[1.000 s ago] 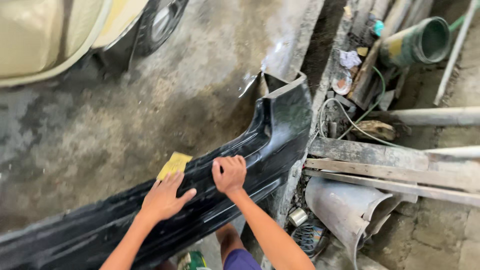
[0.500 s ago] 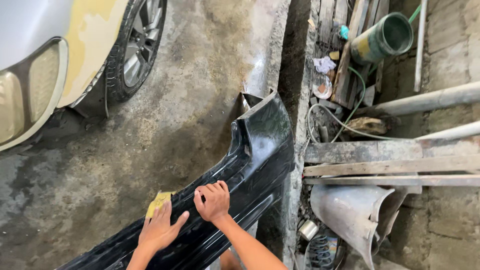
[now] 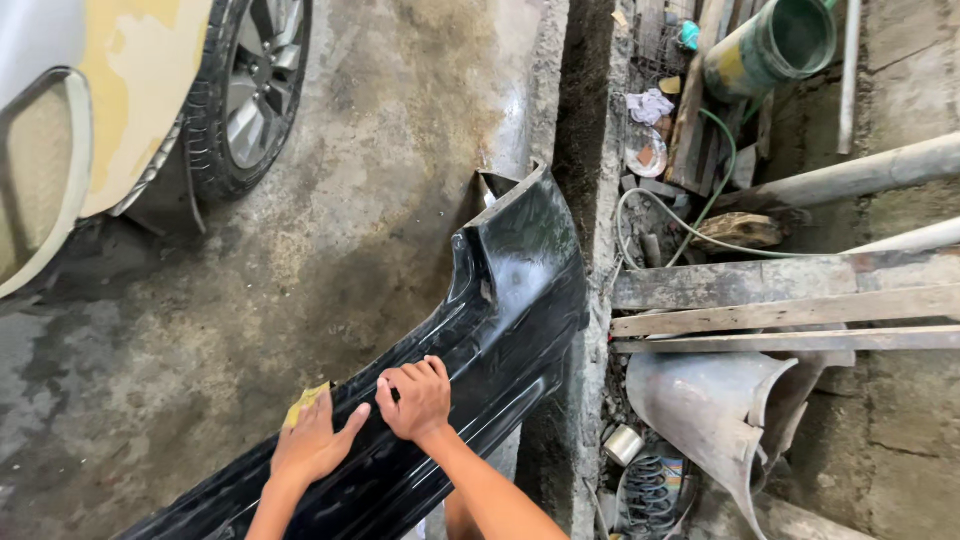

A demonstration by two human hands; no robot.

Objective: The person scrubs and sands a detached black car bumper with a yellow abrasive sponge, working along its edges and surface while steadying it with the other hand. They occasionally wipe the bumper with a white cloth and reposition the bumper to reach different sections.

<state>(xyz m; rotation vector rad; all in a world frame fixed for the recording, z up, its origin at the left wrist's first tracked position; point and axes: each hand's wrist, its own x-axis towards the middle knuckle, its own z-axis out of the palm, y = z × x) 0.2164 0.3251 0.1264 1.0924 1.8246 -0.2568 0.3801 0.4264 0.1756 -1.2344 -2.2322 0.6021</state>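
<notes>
A black car bumper (image 3: 500,310) lies on the wet concrete floor, its far end curving up near a drain channel. My left hand (image 3: 315,440) presses flat on a yellow piece of sandpaper (image 3: 303,403) against the bumper's upper edge. My right hand (image 3: 418,398) rests just to the right of it, fingers curled over the same edge of the bumper.
A car with a sanded, filler-patched fender (image 3: 130,90) and its wheel (image 3: 250,90) stands at the upper left. A drain channel (image 3: 580,130) runs beside the bumper. To the right lie wooden planks (image 3: 780,300), a green drum (image 3: 775,45), pipes, a hose and scrap metal (image 3: 720,410).
The view has shifted, so the bumper and both hands sit lower and further left in the frame. The hands stay on the bumper's edge, the left one still over the sandpaper.
</notes>
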